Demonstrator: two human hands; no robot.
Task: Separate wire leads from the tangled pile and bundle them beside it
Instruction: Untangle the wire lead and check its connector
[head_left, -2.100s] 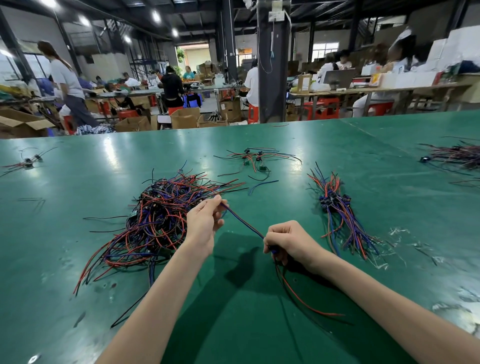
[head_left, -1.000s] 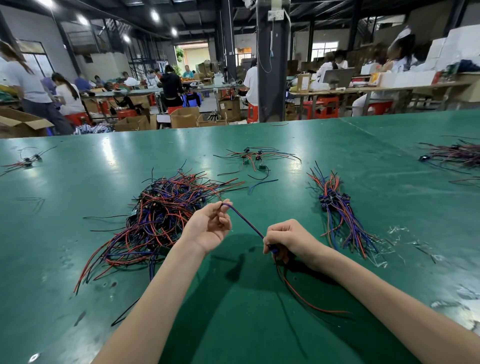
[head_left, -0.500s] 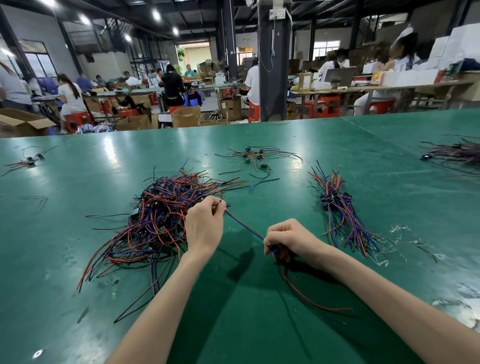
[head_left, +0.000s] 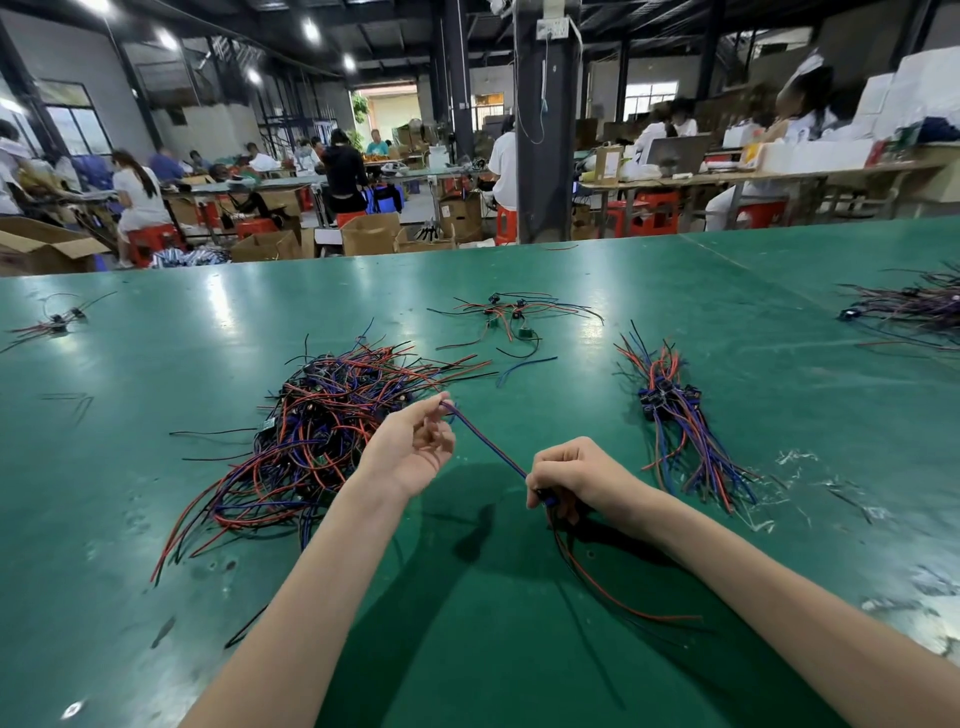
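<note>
Head view: left hand (head_left: 413, 451) pinches, right hand (head_left: 569, 475) grips, one taut wire lead (head_left: 488, 447), right of the tangled pile (head_left: 317, 441).

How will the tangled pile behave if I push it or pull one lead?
Likely floppy: loose ends of the tangled pile lie limp on the table; the lead looks straight only where left hand and right hand tension it. Crossed strands and black connectors would probably snag, dragging neighbours. Pushed, it likely slides and spreads on the glossy surface.
</note>
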